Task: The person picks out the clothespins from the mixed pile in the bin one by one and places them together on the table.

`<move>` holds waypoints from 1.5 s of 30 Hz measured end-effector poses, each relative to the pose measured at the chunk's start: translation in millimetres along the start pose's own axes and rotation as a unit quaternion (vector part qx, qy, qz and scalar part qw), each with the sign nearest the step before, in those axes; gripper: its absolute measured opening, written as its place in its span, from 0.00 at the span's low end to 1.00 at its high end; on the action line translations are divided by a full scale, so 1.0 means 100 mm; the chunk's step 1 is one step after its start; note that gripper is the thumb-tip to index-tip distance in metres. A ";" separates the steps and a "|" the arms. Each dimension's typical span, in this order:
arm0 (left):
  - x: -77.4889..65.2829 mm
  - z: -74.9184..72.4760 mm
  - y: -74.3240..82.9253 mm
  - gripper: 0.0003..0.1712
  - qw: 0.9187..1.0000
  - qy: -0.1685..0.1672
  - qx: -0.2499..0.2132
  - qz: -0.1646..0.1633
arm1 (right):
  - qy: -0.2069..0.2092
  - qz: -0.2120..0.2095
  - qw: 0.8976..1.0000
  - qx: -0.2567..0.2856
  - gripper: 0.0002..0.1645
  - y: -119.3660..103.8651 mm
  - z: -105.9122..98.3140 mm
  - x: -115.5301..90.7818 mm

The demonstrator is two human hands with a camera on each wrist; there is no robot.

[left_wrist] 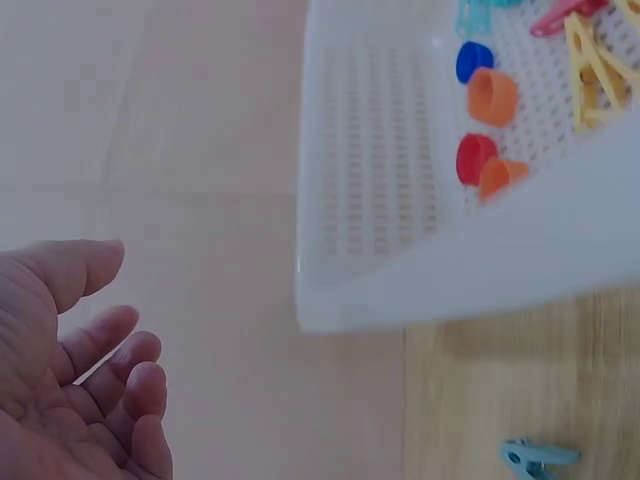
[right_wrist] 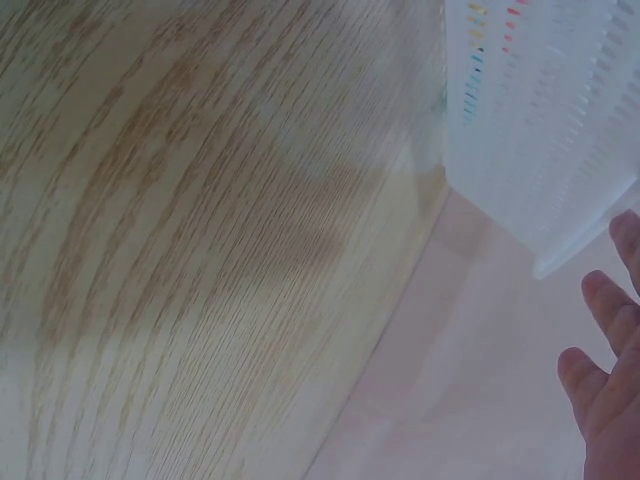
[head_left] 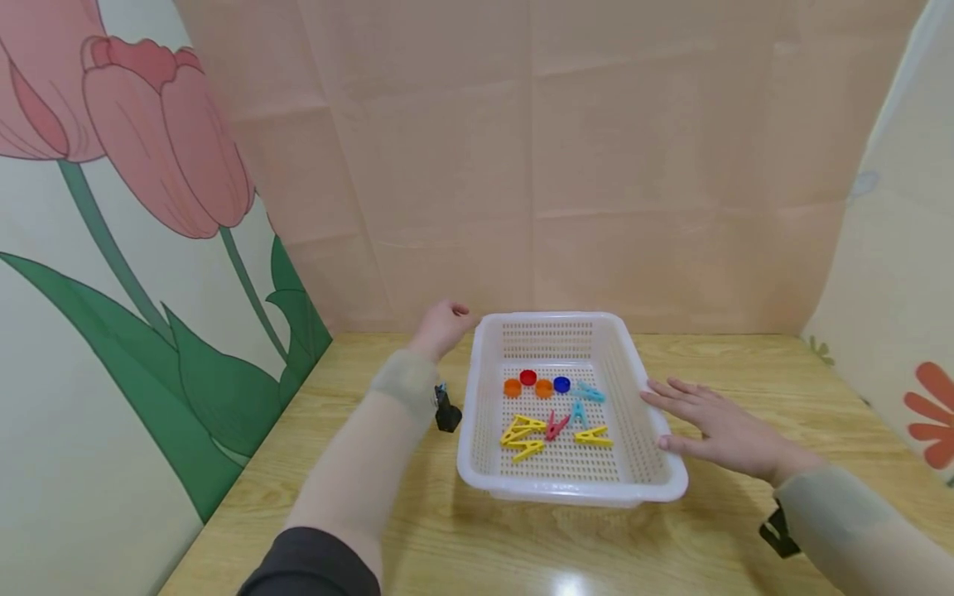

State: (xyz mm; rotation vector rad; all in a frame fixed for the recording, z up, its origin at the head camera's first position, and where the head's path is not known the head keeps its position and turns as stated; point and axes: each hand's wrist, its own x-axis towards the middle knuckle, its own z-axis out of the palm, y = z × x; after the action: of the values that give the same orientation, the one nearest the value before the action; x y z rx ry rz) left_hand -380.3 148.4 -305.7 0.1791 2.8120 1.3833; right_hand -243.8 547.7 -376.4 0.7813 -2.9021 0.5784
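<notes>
A white perforated plastic basket [head_left: 574, 488] stands on the wooden table. Inside lie bottle caps: a red cap [head_left: 527, 377], a blue cap [head_left: 562, 384] and two orange caps [head_left: 544, 388]. Nearer its front are several yellow clothespins [head_left: 594, 437], a red clothespin [head_left: 556, 425] and light blue clothespins [head_left: 589, 392]. My left hand [head_left: 441, 329] hovers beside the far left corner, fingers loosely bent; the left wrist view shows nothing in it. Spread fingers of my right hand [head_left: 719, 428] rest at the right rim.
Outside the basket, a teal clothespin [left_wrist: 538, 456] lies on the table to its left. A pinkish sheet [head_left: 537, 165] covers the wall behind. Tulip-patterned wall covering [head_left: 171, 141] borders the left side, and a flowered panel [head_left: 887, 273] the right.
</notes>
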 end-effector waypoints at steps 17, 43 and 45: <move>-0.02 0.59 0.65 0.20 0.998 -0.039 0.050 0.018 | -0.001 -0.016 1.000 -0.007 0.40 0.16 -0.05 0.11; -0.05 1.39 0.70 0.21 0.982 -0.089 0.158 0.054 | 0.004 -0.010 1.000 -0.001 0.40 0.06 0.00 0.03; -0.06 1.45 0.68 0.22 0.976 -0.097 0.183 0.059 | 0.008 -0.012 1.000 -0.004 0.40 0.05 0.01 0.01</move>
State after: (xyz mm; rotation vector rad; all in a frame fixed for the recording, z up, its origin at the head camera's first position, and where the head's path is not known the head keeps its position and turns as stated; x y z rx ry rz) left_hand -359.4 302.9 -340.9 0.4617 2.8961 0.7935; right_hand -247.3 550.7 -378.7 0.8054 -2.8758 0.5666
